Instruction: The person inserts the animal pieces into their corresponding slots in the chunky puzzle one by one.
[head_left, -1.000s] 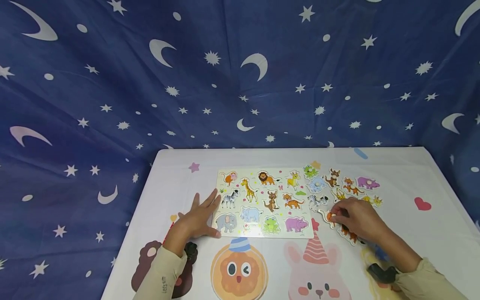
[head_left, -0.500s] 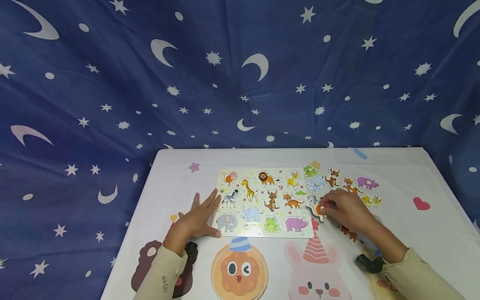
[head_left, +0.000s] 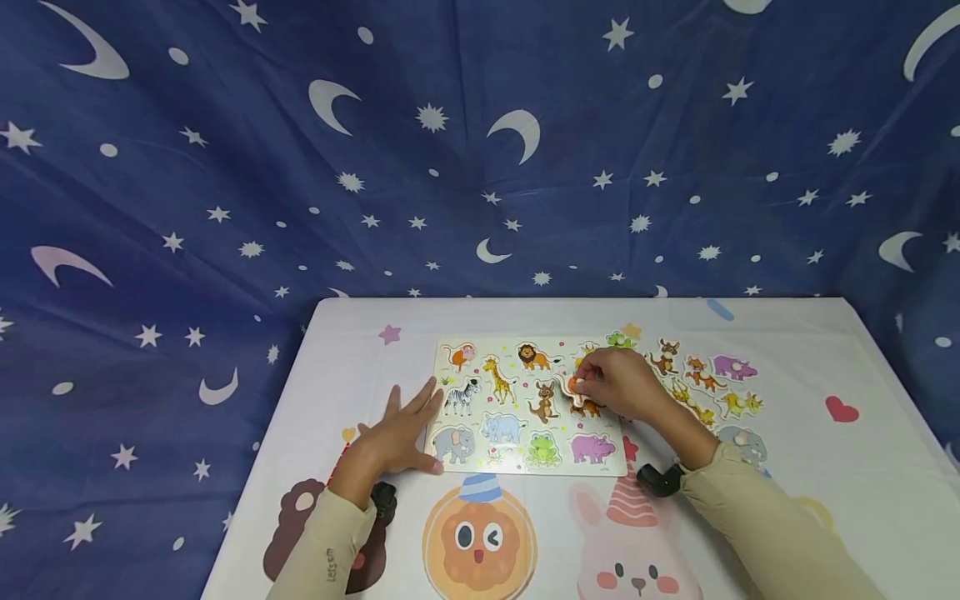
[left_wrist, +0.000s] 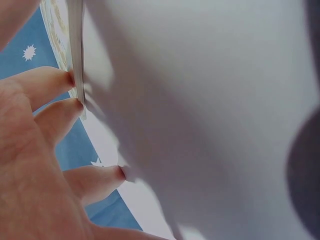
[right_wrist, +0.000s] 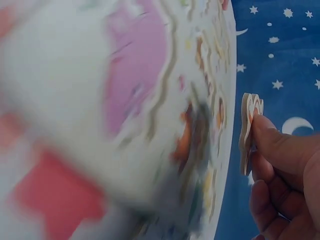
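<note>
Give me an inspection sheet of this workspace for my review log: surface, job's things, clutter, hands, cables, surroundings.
Surface: white table printed with cartoon figures.
Job's things: puzzle board lies flat; loose animal pieces lie to its right, some hidden by the right arm; one orange piece is held above the board.
Clutter: nothing seen.
Hands: left hand, fingers spread, touches the board's left edge; right hand pinches the orange piece; black device at each wrist.
Cables: nothing seen.
Surroundings: blue star-and-moon backdrop behind the table.
</note>
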